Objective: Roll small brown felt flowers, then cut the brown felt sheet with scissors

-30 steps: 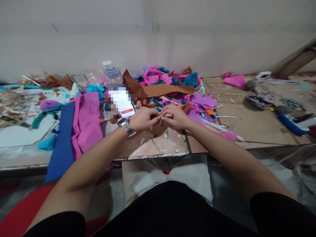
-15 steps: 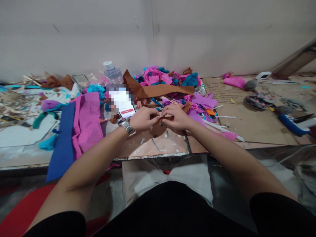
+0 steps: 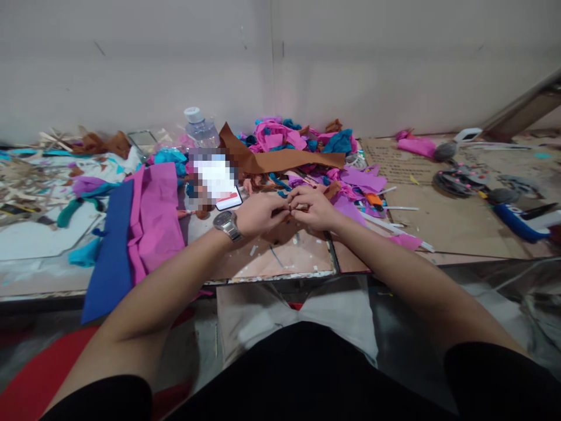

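Note:
Both hands meet above the near middle of the bench, fingertips pinched together. Between them is a small piece of brown crepe paper [image 3: 332,190], mostly covered by the fingers, with one end showing beyond the right hand. My left hand [image 3: 262,214], with a metal wristwatch [image 3: 225,222], has its thumb and fingers closed on the paper. My right hand [image 3: 315,209] is closed too, its fingertips touching those of the left. A longer brown crepe strip [image 3: 298,160] lies just behind the hands. Near my left hand a lit phone [image 3: 228,200] leans upright.
Pink crepe sheets [image 3: 158,204] and a blue sheet [image 3: 109,251] hang over the front edge at left. A water bottle [image 3: 201,130] stands behind the phone. White sticks [image 3: 407,234], a pincushion dish [image 3: 458,180] and a blue roll [image 3: 519,221] lie right, on cardboard [image 3: 460,228].
My left hand has shifted slightly right and turned, so the watch face shows more. The fingertips have come closer together, hiding most of the brown crepe paper.

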`<control>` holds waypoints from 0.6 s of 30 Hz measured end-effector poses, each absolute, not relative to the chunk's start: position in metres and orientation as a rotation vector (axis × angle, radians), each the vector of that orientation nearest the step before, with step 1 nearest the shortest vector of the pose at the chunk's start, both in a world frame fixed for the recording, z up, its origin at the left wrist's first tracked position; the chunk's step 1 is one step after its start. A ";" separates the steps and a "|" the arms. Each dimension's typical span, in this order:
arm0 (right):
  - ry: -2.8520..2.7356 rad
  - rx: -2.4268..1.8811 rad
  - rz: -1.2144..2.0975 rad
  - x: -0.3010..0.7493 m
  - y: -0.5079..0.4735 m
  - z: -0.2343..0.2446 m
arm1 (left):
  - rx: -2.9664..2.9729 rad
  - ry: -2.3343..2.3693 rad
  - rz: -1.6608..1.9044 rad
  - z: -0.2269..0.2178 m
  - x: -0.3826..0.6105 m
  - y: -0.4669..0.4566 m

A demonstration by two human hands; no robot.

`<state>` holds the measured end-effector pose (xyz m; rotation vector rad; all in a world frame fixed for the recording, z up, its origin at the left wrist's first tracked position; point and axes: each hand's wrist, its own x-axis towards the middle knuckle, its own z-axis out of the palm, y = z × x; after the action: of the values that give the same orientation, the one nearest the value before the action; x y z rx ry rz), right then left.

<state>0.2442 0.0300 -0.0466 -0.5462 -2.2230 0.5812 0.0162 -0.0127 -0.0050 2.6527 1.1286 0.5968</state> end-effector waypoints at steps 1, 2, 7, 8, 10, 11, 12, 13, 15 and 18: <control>-2.211 -0.540 0.586 0.244 0.030 -0.047 | 2.641 1.122 0.602 -0.004 0.016 -0.013; -2.199 -0.537 0.586 0.244 0.031 -0.047 | 2.619 1.119 0.604 -0.003 0.015 -0.012; -2.168 -0.550 0.519 0.246 0.035 -0.047 | 2.492 1.198 0.619 0.002 0.009 -0.008; -2.171 -0.559 0.501 0.247 0.036 -0.046 | 2.476 1.216 0.626 0.003 0.008 -0.007; -2.174 -0.579 0.476 0.248 0.037 -0.046 | 2.437 1.218 0.633 0.003 0.007 -0.006; -2.173 -0.584 0.470 0.248 0.037 -0.045 | 2.413 1.205 0.631 0.003 0.006 -0.005; -2.170 -0.583 0.469 0.248 0.037 -0.045 | 2.393 1.187 0.626 0.003 0.006 -0.005; -2.169 -0.580 0.470 0.248 0.036 -0.045 | 2.377 1.166 0.619 0.003 0.006 -0.005; -2.171 -0.582 0.482 0.248 0.035 -0.044 | 2.361 1.134 0.606 0.003 0.005 -0.005; -2.212 -0.634 0.503 0.248 0.033 -0.042 | 2.375 1.124 0.584 0.002 0.005 -0.005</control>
<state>0.2478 0.0325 -0.0423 -0.6341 -2.2115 0.5025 0.0046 -0.0048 0.0022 2.3750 1.1237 0.5843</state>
